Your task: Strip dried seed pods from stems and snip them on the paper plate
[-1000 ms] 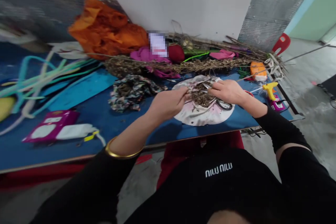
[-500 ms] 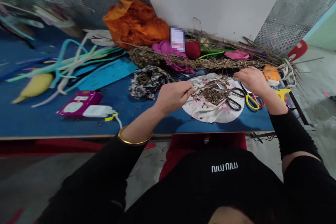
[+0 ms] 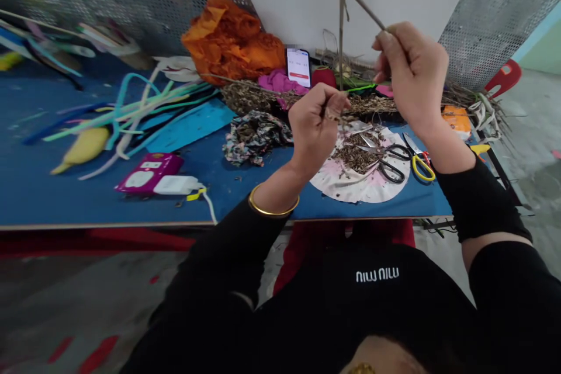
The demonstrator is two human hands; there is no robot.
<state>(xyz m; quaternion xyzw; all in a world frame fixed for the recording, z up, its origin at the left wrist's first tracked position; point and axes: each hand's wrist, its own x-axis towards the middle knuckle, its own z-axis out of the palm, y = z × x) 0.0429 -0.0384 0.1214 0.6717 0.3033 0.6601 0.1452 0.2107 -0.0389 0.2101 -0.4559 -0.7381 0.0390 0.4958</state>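
Note:
A thin dried stem [image 3: 341, 35], bent sharply at its top, rises above the table. My right hand [image 3: 415, 73] is raised and closed on one end of it. Lower and to the left, my left hand [image 3: 313, 123] pinches at the stem's other end, with some dry leaf bits at its fingertips. Below them, a round white cloth [image 3: 359, 193] carries a heap of crumbled dried leaves [image 3: 357, 158]. Black-handled scissors [image 3: 390, 163] lie across the cloth's right side, blades over the heap. Beside them are scissors with yellow and red handles [image 3: 421, 168].
Behind lie bundled dried stalks [image 3: 372, 105], crumpled orange paper [image 3: 236, 41] and a phone [image 3: 298, 67]. To the left are a patterned cloth bundle [image 3: 254, 137], a purple packet [image 3: 151, 172], colourful strips [image 3: 127, 105] and a yellow gourd-shaped object [image 3: 85, 149]. The blue table's front edge [image 3: 254, 222] is near my body.
Both hands have risen from over the cloth, the right one much higher. The stem, stretched nearly level between them before, is now folded into a sharp angle.

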